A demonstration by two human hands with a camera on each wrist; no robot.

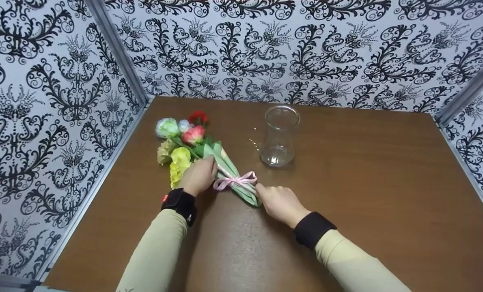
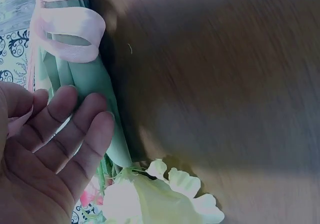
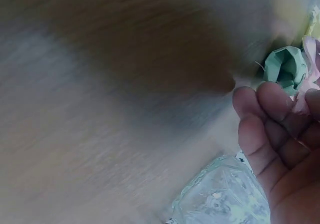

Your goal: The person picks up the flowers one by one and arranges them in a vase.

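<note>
A bouquet of flowers wrapped in green paper (image 1: pixel 241 194) lies on the table, tied with a pink ribbon (image 1: pixel 236 181) in a bow. My left hand (image 1: pixel 201 175) is over the wrap by the blooms. Its thumb and index finger pinch one tail of the ribbon (image 2: pixel 20 123), while the other fingers are loosely bent beside the paper (image 2: pixel 95 81). At the stem end, my right hand (image 1: pixel 282 202) pinches another part of the ribbon (image 3: pixel 301 103) between thumb and fingers. The open end of the wrap (image 3: pixel 285 68) shows just beyond those fingertips.
A clear glass vase (image 1: pixel 278 142) stands upright behind the bouquet, to the right. Yellow (image 1: pixel 180 162), red (image 1: pixel 198 117) and pale green blooms (image 1: pixel 167 127) spread to the left on the brown table (image 1: pixel 371 174). Patterned walls (image 1: pixel 326 52) border the back and sides.
</note>
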